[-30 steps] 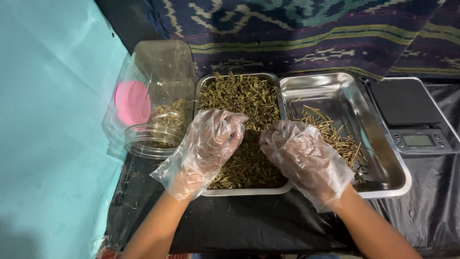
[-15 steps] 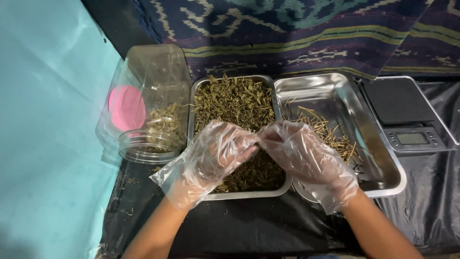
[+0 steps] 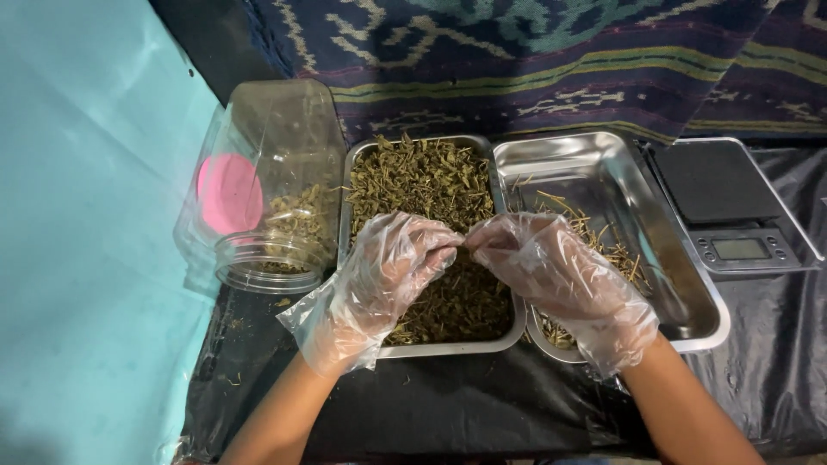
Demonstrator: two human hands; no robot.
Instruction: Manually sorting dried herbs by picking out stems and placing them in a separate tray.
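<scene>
A steel tray [image 3: 351, 172] full of dried green-brown herb [image 3: 422, 176] sits in front of me. Both hands wear loose clear plastic gloves. My left hand [image 3: 388, 271] and my right hand [image 3: 551, 271] hover over this tray's near half, fingertips meeting around a small piece of herb [image 3: 463, 245]. To the right, a second, shinier steel tray [image 3: 680, 258] holds a thin scatter of dry stems [image 3: 594, 237].
A clear plastic jar [image 3: 276, 185] lies on its side at the left, with some herb inside and a pink lid behind it. A digital scale [image 3: 732, 211] stands at the right. Black sheeting [image 3: 465, 400] covers the table; patterned cloth [image 3: 534, 60] hangs behind.
My hands have come together from apart over the herb tray, and their fingertips now pinch a small piece between them.
</scene>
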